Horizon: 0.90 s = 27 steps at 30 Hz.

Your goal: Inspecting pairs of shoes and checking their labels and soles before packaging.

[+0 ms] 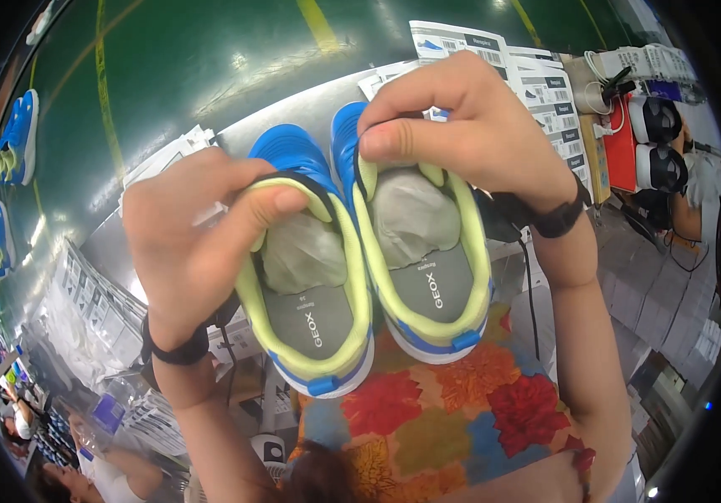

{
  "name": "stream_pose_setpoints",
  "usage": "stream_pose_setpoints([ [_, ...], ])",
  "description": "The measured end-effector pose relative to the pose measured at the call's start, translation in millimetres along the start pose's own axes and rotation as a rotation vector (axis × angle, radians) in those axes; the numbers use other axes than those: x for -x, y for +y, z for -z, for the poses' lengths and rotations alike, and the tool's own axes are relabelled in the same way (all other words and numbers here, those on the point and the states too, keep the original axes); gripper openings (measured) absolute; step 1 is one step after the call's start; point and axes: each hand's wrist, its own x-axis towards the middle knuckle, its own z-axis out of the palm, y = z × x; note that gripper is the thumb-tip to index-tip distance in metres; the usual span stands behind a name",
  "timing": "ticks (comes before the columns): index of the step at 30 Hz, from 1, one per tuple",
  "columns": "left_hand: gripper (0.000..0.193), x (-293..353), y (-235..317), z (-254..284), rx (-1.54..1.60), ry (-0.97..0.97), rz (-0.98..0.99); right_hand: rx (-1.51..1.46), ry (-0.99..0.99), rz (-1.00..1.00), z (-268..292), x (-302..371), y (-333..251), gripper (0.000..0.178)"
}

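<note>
A pair of blue sneakers with yellow-green lining and grey insoles sits side by side in front of me, heels toward my body. My left hand (188, 226) pinches the padded tongue of the left sneaker (303, 331) between thumb and fingers. With thumb and bent fingers, my right hand (473, 126) grips the tongue of the right sneaker (436, 293). A crumpled grey paper wad (306, 256) fills the front of the left sneaker, and a similar paper wad (415, 216) shows in the right one. Both toes are partly hidden by the tongues and my hands.
Printed label sheets (553, 113) lie beyond my right hand, and more sheets (92, 289) are at left. Black-and-white shoes (658, 142) stand by a red box (622, 151) at far right. Blue shoes (17, 138) rest on the green surface (218, 59). A co-worker (117, 469) is at lower left.
</note>
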Motion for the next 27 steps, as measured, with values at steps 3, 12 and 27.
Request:
stream_pose_setpoints([
  [3, 0.017, -6.6, -0.6, -0.1, 0.123, -0.031, 0.158, -0.160, -0.055, -0.051, 2.1, -4.1, 11.4, 0.025],
  [12, 0.014, -9.6, 2.7, 0.6, 0.122, -0.003, 0.242, -0.282, -0.044, -0.146, -4.1, 0.1, 5.1, 0.020],
  [27, 0.027, -2.2, 44.9, 29.7, -0.284, 0.472, -0.633, 0.498, 0.538, 0.626, 13.4, 33.7, -44.8, 0.028],
])
